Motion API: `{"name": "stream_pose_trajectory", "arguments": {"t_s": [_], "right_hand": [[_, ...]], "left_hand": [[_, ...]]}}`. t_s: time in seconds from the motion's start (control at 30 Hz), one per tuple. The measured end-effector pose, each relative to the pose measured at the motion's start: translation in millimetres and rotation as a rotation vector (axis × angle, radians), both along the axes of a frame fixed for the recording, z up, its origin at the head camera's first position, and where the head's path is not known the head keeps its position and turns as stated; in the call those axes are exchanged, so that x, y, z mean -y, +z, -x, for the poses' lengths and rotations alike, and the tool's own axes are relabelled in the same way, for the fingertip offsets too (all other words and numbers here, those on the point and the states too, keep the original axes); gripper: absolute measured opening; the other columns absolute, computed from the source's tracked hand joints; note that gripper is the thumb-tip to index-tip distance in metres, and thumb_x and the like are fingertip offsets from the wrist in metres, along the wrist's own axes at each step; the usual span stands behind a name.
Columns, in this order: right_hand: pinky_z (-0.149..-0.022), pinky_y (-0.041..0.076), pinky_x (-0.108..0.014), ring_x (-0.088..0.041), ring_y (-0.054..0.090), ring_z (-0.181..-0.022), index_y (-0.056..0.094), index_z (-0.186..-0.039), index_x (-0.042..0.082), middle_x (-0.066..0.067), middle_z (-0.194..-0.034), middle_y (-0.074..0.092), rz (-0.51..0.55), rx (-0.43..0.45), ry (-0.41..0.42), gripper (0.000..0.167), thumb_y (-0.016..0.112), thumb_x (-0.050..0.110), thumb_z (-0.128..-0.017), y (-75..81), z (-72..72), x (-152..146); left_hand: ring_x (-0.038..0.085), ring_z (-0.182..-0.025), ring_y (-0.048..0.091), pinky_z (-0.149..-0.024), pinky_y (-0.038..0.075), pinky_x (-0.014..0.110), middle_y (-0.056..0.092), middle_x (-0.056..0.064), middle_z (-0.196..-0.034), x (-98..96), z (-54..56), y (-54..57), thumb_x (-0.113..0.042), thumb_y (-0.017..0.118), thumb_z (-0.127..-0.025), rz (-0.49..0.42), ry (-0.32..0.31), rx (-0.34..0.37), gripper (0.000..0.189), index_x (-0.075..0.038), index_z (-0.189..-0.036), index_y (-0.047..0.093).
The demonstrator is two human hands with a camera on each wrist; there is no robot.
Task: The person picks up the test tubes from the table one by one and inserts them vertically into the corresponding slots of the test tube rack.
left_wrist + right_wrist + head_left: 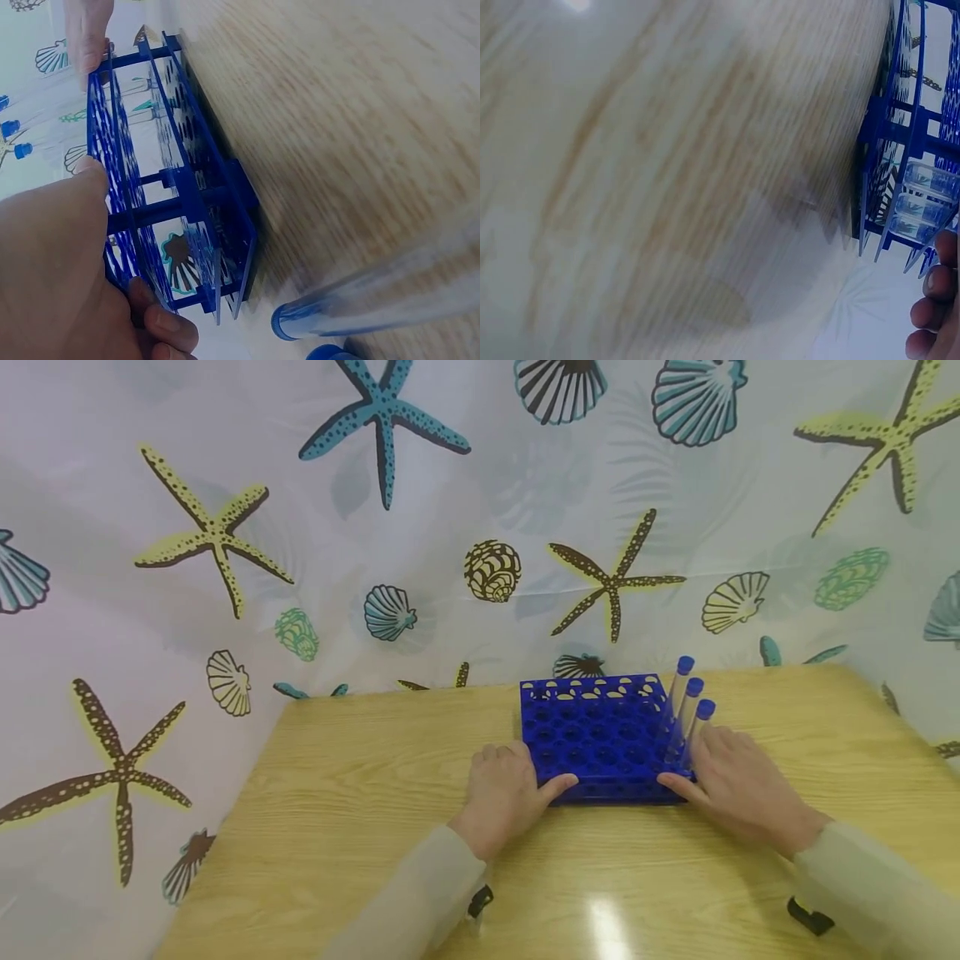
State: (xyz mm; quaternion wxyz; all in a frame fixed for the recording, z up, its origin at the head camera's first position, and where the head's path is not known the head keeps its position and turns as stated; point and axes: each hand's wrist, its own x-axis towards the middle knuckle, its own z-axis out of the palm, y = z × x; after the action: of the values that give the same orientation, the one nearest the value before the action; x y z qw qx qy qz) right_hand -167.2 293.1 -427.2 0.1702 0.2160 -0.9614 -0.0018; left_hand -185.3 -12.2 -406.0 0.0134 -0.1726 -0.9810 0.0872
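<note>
A blue multi-level test tube rack [600, 789] is gripped at both ends by the two hands. My left hand [506, 789] holds its left end, thumb along the front edge and fingers curled round the side. At the opposite end my right hand [738, 785] grips the same way, its thumb at the front corner. Three clear test tubes [686, 718] with blue caps stand in a row in the rack's right-hand column, leaning slightly right. Their rounded bottoms [930, 178] show between the levels in the right wrist view. Whether the rack touches the table cannot be told.
Another clear tube [382, 300] with a blue cap lies on the wooden table [360, 777] near my left wrist, beside a second blue cap [328, 352]. A curtain [450, 527] printed with starfish and shells hangs behind the table and along its sides.
</note>
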Motion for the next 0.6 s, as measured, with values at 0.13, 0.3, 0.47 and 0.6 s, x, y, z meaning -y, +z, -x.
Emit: {"name": "stream_pose_trajectory", "arguments": {"t_s": [0.13,0.3,0.47,0.6], "right_hand": [[-0.062,0.025,-0.03,-0.017,0.031,-0.066,0.046,-0.082,0.007,-0.002,-0.075,0.036,0.001,0.013,-0.005,0.053,0.058,0.057,-0.093,0.5,1.4,1.2],[-0.063,0.025,-0.03,-0.017,0.03,-0.066,0.045,-0.081,0.008,-0.002,-0.075,0.035,0.008,0.018,-0.006,0.051,0.058,0.056,-0.094,0.5,0.5,2.3],[-0.064,0.023,-0.029,-0.017,0.03,-0.068,0.047,-0.086,0.006,-0.002,-0.076,0.035,0.004,0.03,-0.012,0.052,0.056,0.056,-0.095,-1.1,-0.6,0.7],[-0.064,0.023,-0.029,-0.017,0.029,-0.067,0.047,-0.085,0.007,-0.001,-0.075,0.034,0.013,0.024,-0.014,0.051,0.057,0.055,-0.095,-3.1,-1.1,-0.5]], "left_hand": [[0.021,-0.076,0.054,-0.074,0.047,0.034,0.059,0.007,-0.083,1.8,1.2,1.8,-0.084,0.017,-0.088,-0.067,0.008,0.051,0.088,-0.006,-0.096,0.056],[0.029,-0.104,0.061,-0.096,0.049,0.042,0.066,0.014,-0.111,4.7,3.9,4.8,-0.083,0.023,-0.088,-0.183,0.035,0.196,0.095,0.0,-0.124,0.054],[0.034,-0.125,0.057,-0.106,0.046,0.046,0.058,0.017,-0.137,12.4,6.5,14.3,-0.074,0.04,-0.092,-0.315,0.03,0.35,0.093,-0.001,-0.148,0.039],[0.027,-0.103,0.068,-0.09,0.054,0.041,0.068,0.013,-0.119,28.0,6.7,24.6,-0.058,0.057,-0.094,-0.454,0.0,0.461,0.069,-0.003,-0.136,0.049]]}}
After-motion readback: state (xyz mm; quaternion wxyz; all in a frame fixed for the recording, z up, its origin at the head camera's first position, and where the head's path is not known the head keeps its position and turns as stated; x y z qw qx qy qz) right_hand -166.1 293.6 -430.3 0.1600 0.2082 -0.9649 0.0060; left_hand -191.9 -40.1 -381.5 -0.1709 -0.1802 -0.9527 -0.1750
